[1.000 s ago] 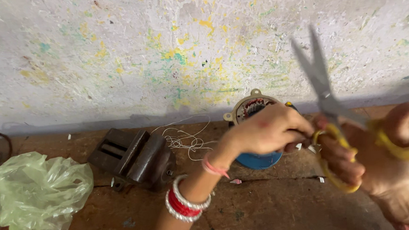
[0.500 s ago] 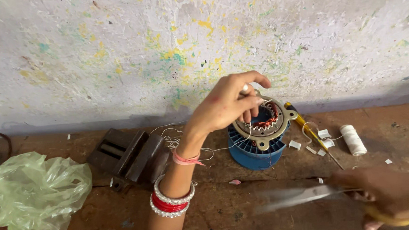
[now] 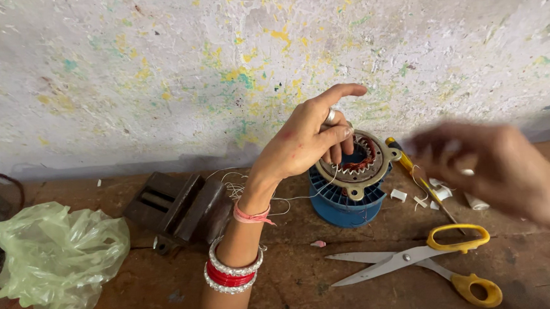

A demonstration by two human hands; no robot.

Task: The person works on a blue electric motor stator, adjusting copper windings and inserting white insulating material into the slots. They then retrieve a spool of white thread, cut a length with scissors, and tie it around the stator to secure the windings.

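While both hands are raised above the bench [image 3: 296, 293], the scissors [image 3: 421, 260] lie free at the lower right of the frame, blades slightly parted, yellow handles toward the right edge. At lower left sits a crumpled green bag [image 3: 58, 257], and just right of it a dark metal block [image 3: 176, 208]. The left hand [image 3: 306, 140], wrist ringed with bangles, occupies the frame centre: index finger extended upward, thumb and remaining fingers pinching a thin white thread at the rim of the stator [image 3: 358, 162]. The stator, a metal ring with copper windings, rests tilted on a blue spool [image 3: 345, 204] right of centre. Loose thread [image 3: 239, 185] lies between block and spool. The right hand [image 3: 492, 160] is blurred at right, above the scissors; its grip cannot be determined. Beneath it lie a yellow-handled screwdriver [image 3: 416, 174] and small white pieces [image 3: 398, 195]. A paint-flecked wall [image 3: 155, 66] fills the upper frame.
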